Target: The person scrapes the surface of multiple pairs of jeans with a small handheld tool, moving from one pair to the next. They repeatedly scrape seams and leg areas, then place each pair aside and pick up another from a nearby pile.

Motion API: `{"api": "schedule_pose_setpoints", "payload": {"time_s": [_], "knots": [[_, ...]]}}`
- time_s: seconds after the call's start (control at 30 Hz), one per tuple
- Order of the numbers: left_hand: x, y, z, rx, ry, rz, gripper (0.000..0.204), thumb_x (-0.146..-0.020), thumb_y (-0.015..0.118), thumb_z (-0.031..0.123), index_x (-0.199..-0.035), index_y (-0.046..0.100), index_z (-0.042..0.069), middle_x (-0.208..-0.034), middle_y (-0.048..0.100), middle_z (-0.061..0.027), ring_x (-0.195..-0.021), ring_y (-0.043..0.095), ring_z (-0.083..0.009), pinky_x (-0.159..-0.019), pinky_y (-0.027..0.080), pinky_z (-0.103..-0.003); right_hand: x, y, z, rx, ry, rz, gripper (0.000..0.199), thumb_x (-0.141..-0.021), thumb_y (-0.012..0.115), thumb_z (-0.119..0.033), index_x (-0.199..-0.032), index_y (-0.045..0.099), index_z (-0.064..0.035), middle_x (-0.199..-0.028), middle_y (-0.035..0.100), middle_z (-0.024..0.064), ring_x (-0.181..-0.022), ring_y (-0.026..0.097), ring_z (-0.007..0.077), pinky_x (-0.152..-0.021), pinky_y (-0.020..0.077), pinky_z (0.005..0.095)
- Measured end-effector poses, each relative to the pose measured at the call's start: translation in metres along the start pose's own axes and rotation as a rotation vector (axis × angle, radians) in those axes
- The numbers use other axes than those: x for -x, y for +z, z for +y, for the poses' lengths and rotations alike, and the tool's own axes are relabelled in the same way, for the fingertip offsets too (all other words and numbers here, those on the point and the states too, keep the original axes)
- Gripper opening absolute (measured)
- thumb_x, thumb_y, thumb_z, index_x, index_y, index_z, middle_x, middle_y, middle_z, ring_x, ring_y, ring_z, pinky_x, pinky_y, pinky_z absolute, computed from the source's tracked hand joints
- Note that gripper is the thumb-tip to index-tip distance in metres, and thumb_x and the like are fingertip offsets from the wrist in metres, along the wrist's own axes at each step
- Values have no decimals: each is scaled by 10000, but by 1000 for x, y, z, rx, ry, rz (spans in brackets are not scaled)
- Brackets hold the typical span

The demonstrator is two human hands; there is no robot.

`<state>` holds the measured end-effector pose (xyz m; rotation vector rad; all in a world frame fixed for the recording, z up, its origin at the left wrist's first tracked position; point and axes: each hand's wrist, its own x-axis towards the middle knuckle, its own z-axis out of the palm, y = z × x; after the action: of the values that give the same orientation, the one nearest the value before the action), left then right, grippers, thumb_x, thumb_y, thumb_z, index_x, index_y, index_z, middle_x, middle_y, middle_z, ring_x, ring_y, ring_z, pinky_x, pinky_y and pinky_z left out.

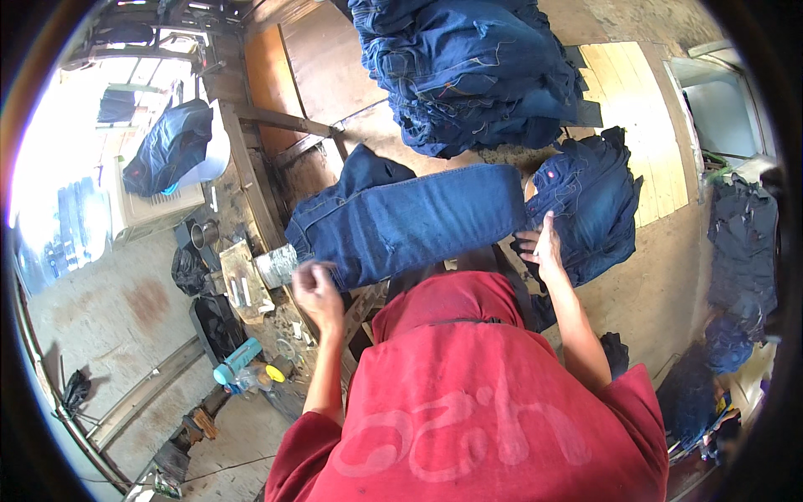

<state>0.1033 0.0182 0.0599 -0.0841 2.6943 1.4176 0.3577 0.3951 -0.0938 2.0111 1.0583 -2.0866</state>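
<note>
A dark blue pair of jeans [418,222] lies stretched lengthwise in front of me, its leg pulled smooth over something long. At its left end a silvery, foil-like cylinder [276,266] sticks out. Beside that end is my left hand [317,297], its curled fingers blurred by motion, so I cannot tell whether they hold the cloth. My right hand [544,249] is open at the right end, fingers apart, between the stretched leg and a second bundle of jeans [585,205]. Whether its fingertips touch the cloth is unclear.
A tall pile of jeans [468,75] stands beyond the stretched leg. At left, a worn wooden bench holds a metal cup [203,233]; a turquoise bottle [237,361] lies lower down. Dark garments [743,251] hang at far right. Wooden boards [640,125] lie at the upper right.
</note>
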Motion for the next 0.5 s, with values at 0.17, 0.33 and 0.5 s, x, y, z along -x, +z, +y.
{"api": "schedule_pose_setpoints", "payload": {"time_s": [0.17,0.33,0.5], "knots": [[-90,-2,-55,-872,86,28,665,-1042,709,481,-1443,681,-48,-1341,702,-359,-1385,571,-499,-1196,424,-512,6,39,-20,-298,125,-285,966,-966,707,-737,-1562,467,-16,-1268,748,163,-1182,721,315,-1056,552,572],[-109,21,-79,-694,124,220,471,-1037,743,342,-1294,771,-51,-1232,765,-296,-1118,734,-451,-999,568,-490,-31,56,-32,-12,-286,234,408,-895,929,-308,-1052,673,-32,-1001,704,62,-873,635,200,-847,534,414],[-97,58,-42,-606,430,181,241,-1017,732,105,-1241,796,42,-1132,783,-251,-1058,754,-394,-935,589,-473,-83,62,-21,71,-639,469,424,-872,943,-258,-932,595,-23,-883,619,42,-811,539,197,-783,496,390]]}}
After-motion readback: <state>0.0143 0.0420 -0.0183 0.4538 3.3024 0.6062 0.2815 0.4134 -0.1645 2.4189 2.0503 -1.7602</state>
